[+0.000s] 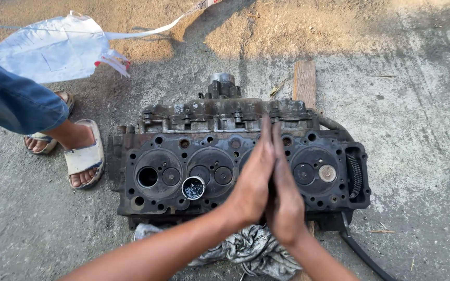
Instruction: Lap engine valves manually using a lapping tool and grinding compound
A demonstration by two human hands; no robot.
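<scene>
A dirty black engine cylinder head [173, 156] lies face up on the concrete, showing round combustion chambers with valves. My left hand [252, 179] and my right hand [287, 200] are pressed palm to palm, fingers straight and pointing away from me, over the third chamber from the left. Only a thin dark gap shows between the palms, and anything held there is hidden. A small round open tin [193, 188] with dark paste sits on the head just left of my hands. One valve hole [147, 177] in the left chamber is open.
A grimy rag [256, 250] lies under the head's near edge. A black hose [363, 252] runs off at the lower right. A wooden plank [304, 83] lies behind the head. Another person's sandalled feet [82, 156] stand at the left, near a pale plastic sheet [53, 47].
</scene>
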